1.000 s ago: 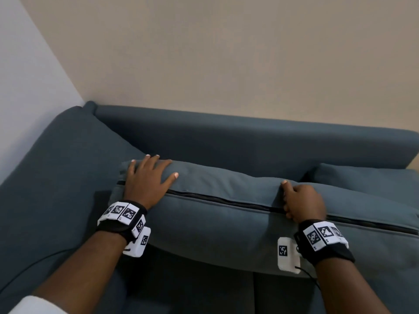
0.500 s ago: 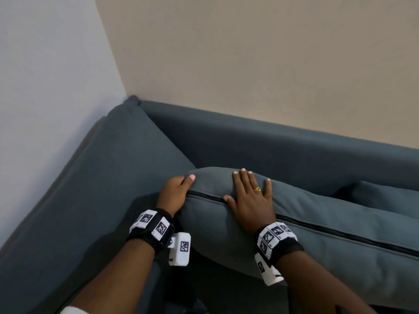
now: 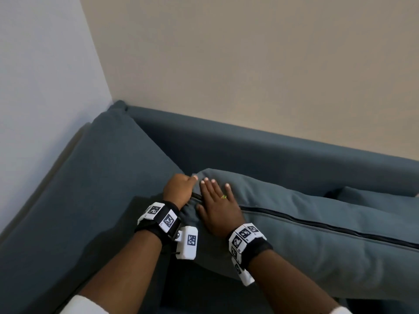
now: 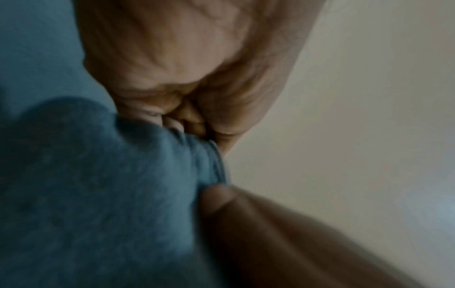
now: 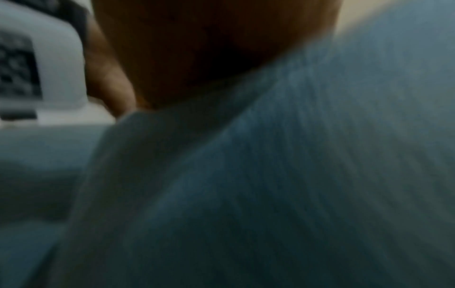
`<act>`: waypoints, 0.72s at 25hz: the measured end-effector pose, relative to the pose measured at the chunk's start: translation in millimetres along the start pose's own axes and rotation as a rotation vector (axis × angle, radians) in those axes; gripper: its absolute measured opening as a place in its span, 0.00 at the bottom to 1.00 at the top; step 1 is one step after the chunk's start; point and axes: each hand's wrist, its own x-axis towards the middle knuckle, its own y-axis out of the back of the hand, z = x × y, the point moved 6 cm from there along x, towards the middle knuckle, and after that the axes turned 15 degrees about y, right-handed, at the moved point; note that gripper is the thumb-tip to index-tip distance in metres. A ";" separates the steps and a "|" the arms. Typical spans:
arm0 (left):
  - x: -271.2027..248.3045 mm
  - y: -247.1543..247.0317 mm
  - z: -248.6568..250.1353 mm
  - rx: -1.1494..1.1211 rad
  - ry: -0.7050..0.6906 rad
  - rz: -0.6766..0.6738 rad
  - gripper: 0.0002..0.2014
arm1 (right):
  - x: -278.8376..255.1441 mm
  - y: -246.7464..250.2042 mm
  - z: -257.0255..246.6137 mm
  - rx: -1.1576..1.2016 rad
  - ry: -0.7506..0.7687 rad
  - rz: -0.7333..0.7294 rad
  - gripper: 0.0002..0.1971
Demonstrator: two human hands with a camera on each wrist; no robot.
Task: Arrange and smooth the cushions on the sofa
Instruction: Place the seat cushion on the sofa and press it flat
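Observation:
A long blue-grey back cushion [image 3: 317,245] with a dark zipper along its edge lies on the sofa [image 3: 249,146], its left end near the sofa's corner. My left hand [image 3: 179,189] grips that left corner; in the left wrist view its curled fingers [image 4: 177,120] pinch a bunch of the cushion's fabric [image 4: 98,194]. My right hand [image 3: 217,205] lies flat on the cushion's top just right of the left hand, fingers straight, a ring on one finger. The right wrist view shows blurred cushion fabric [image 5: 270,185] under the palm.
The sofa's padded left armrest [image 3: 95,177] runs along a white wall [image 3: 40,87]; a beige wall [image 3: 249,64] stands behind the backrest. A second blue cushion [image 3: 374,198] shows at the far right, behind the long one.
My right hand slid left along the cushion from its middle to beside the left hand and flattened. My left hand went from lying flat on top to gripping the corner.

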 end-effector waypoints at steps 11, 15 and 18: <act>15.5 -9.2 34.5 0.214 -0.073 0.160 0.23 | -32.3 41.8 70.9 -0.015 -0.175 0.290 0.36; -35.1 -63.0 37.1 0.537 -0.225 0.243 0.36 | -59.0 -1.7 106.7 0.014 -0.144 -0.015 0.36; -56.4 -86.4 30.7 0.741 -0.222 0.362 0.37 | -69.8 27.3 143.7 0.030 -0.215 0.231 0.32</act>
